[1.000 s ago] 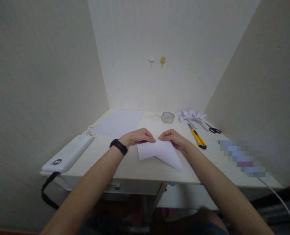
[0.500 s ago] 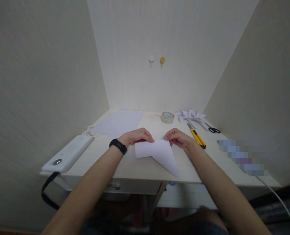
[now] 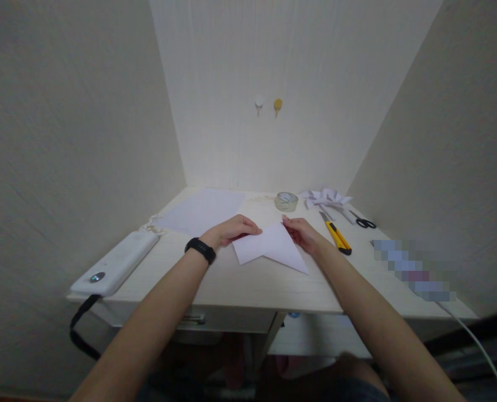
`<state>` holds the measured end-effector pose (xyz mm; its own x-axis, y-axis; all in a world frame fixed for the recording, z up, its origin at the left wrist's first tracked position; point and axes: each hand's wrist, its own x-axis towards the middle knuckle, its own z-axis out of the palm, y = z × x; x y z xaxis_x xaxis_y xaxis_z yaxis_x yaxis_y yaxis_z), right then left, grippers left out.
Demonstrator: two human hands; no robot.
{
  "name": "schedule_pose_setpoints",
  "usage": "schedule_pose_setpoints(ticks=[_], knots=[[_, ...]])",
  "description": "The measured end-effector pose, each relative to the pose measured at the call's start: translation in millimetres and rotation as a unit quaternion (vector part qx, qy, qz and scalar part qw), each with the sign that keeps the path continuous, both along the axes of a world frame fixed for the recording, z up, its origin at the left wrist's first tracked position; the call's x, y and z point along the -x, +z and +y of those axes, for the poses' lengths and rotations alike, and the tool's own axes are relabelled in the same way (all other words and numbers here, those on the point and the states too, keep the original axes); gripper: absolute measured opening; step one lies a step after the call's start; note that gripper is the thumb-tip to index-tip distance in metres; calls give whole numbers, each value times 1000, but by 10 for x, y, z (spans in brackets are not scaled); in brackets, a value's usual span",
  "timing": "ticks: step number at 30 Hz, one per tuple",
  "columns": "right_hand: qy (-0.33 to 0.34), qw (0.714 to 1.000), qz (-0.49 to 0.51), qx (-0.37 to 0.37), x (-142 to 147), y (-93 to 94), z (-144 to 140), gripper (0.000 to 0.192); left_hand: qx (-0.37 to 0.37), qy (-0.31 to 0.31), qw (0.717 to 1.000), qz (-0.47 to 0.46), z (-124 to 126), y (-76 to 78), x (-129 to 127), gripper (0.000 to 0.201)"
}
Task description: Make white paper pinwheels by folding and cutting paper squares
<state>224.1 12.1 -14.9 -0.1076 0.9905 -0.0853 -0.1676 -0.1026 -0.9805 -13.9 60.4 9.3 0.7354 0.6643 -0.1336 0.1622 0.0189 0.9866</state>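
A folded white paper (image 3: 270, 249) with pointed corners lies on the pale wooden desk (image 3: 252, 282). My left hand (image 3: 232, 230), with a black band on its wrist, rests fingers down on the paper's left top edge. My right hand (image 3: 302, 233) holds the paper's upper right edge near the top point. Both hands press or pinch the sheet against the desk.
A flat white sheet (image 3: 204, 210) lies at the back left. A tape roll (image 3: 286, 201), a folded paper shape (image 3: 326, 197), a yellow utility knife (image 3: 336, 235) and black scissors (image 3: 362, 222) sit at the back right. A white device (image 3: 116, 262) lies on the left edge.
The paper has turned and slid away from me; its long point now lies flatter toward the right. Both hands moved a little farther back on the desk with it.
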Motion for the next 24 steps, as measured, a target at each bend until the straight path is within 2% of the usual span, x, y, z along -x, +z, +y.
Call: schedule_pose_setpoints(ticks=[7,16,24], knots=[[4,998,-58,-37,1,-66,28,34,-10,6,1000,5,13,-40,-30,20],[-28,1000,-4,-2,-17,-49,57,22,-22,15,1000,-1,-16,-3,-42,19],[-25,1000,3,-5,-19,-37,39,24,-20,12,1000,0,-19,0,-48,19]])
